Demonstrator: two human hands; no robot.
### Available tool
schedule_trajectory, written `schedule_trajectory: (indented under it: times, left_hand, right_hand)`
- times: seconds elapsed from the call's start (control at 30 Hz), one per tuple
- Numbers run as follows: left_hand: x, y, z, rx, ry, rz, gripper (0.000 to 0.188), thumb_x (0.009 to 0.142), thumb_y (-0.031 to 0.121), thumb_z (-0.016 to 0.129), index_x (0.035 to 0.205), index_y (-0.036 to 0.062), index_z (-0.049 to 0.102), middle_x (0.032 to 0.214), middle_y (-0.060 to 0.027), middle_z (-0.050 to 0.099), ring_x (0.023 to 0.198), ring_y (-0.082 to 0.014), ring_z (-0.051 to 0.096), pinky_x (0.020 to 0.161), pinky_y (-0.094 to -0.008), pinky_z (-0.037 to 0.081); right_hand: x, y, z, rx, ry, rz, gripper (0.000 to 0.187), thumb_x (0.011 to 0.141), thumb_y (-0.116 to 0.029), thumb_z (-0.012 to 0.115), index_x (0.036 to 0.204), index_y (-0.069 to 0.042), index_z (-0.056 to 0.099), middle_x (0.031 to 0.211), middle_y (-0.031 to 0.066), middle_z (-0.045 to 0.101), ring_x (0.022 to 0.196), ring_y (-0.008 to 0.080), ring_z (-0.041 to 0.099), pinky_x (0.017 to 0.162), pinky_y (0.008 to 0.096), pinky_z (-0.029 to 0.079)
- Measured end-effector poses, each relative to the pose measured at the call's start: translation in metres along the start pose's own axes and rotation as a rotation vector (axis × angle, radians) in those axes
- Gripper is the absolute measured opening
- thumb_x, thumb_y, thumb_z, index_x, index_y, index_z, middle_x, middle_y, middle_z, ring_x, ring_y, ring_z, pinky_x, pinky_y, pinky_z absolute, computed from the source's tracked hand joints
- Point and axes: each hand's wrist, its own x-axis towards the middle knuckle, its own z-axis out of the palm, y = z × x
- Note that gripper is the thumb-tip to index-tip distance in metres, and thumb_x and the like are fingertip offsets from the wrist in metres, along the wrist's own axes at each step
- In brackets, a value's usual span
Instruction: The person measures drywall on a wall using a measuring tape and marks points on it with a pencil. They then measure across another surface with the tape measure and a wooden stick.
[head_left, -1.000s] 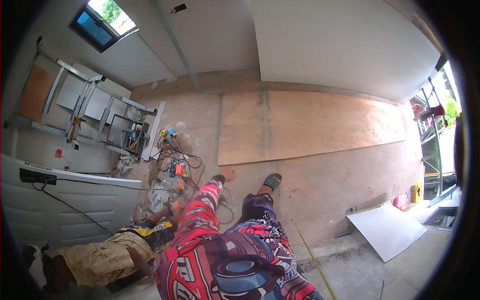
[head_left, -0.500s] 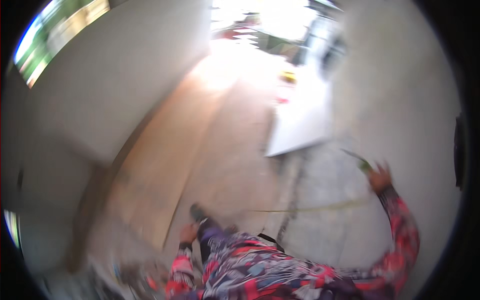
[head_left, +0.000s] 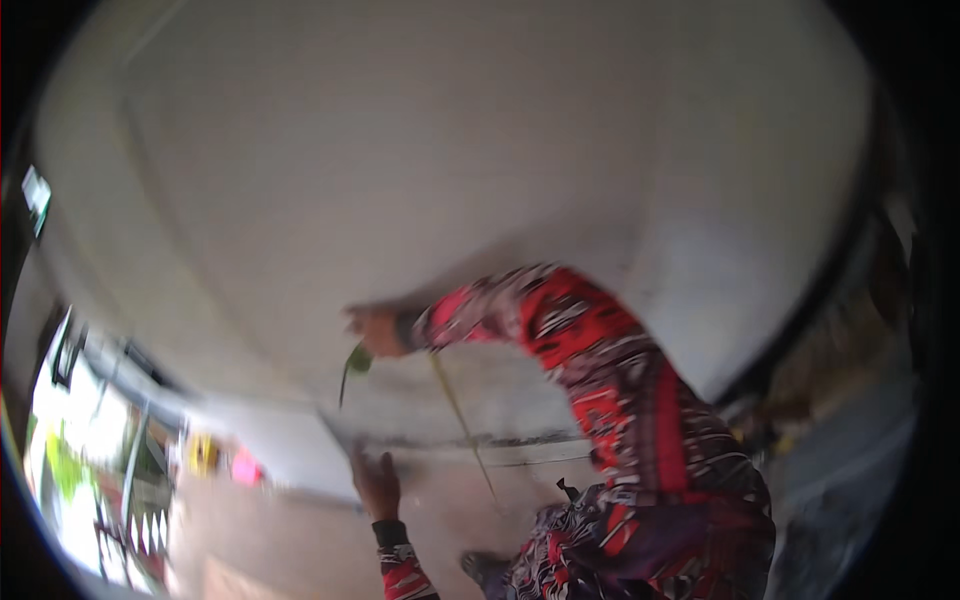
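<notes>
My right hand [head_left: 380,331] is raised against the pale wall [head_left: 400,150], its arm bent across in front of me. Its fingers are closed round a green tape measure [head_left: 359,358] with a dark strap hanging from it. The yellow tape blade [head_left: 456,408] slants from beside that wrist down toward the floor; its far end is hard to make out. Below and apart from the tape measure is my left hand [head_left: 377,487], held up with fingers apart and nothing in it. It is close to the edge of a white panel [head_left: 290,450].
A yellow object [head_left: 203,455] and a pink one [head_left: 245,466] sit at the lower left, close to a bright opening. My shoe [head_left: 484,568] stands on the brownish floor [head_left: 300,540]. Blurred items [head_left: 785,420] lie at the right, past the wall's edge.
My view has turned to the right, so the wall fills most of it. The right hand, still holding the tape measure, now shows left of centre; the left hand has come up with its fingers spread.
</notes>
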Motion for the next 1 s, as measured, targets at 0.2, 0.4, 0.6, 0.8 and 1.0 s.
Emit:
schedule_trajectory:
  times: [0.2,0.4,0.6,0.8,1.0]
  left_hand:
    - [0.139,0.051,0.041,-0.051,0.022,0.470,0.085,0.073,0.015,0.075,0.142,0.0044,0.027,0.133,-0.0222,0.040,0.122,-0.0393,0.042,0.100,-0.0469,0.038]
    - [0.163,0.075,0.084,0.106,0.216,0.317,0.065,0.081,0.031,0.069,0.134,0.0131,0.038,0.115,-0.0157,0.049,0.103,-0.0359,0.054,0.081,-0.0495,0.046]
    - [0.196,0.073,0.071,0.341,0.156,0.360,0.029,0.086,0.028,0.059,0.110,0.0138,0.050,0.100,-0.0112,0.055,0.090,-0.0334,0.056,0.069,-0.0484,0.046]
    - [0.152,0.043,0.056,0.523,-0.130,0.608,0.013,0.085,0.020,0.055,0.094,0.0105,0.055,0.085,-0.0129,0.056,0.082,-0.0353,0.058,0.065,-0.0482,0.046]
    - [0.011,-0.007,0.081,0.606,-0.468,0.668,0.018,0.085,0.024,0.053,0.079,0.0104,0.063,0.077,-0.0152,0.061,0.071,-0.0372,0.062,0.060,-0.0512,0.048]
  right_hand:
    - [-0.007,0.012,0.023,0.169,-0.263,0.181,0.027,0.088,-0.035,0.048,0.101,-0.021,0.067,0.119,-0.0001,0.060,0.125,0.0199,0.044,0.114,0.0581,0.009]
    - [0.001,-0.004,0.032,0.229,-0.285,0.266,0.029,0.088,-0.036,0.047,0.105,-0.022,0.066,0.122,-0.0006,0.058,0.128,0.0187,0.041,0.115,0.0572,0.009]
    - [0.007,-0.022,0.021,0.195,-0.253,0.291,0.031,0.089,-0.038,0.046,0.109,-0.023,0.065,0.126,-0.0011,0.056,0.130,0.0174,0.039,0.115,0.0563,0.009]
    - [-0.028,-0.091,-0.070,0.087,-0.601,0.311,0.042,0.091,-0.044,0.044,0.130,-0.029,0.051,0.146,-0.0034,0.036,0.140,0.0131,0.021,0.114,0.0581,0.007]
    - [-0.232,-0.339,-0.024,0.864,0.052,0.764,0.037,0.076,-0.033,0.062,0.112,-0.024,0.058,0.127,0.0029,0.052,0.120,0.0252,0.046,0.097,0.0615,0.029]
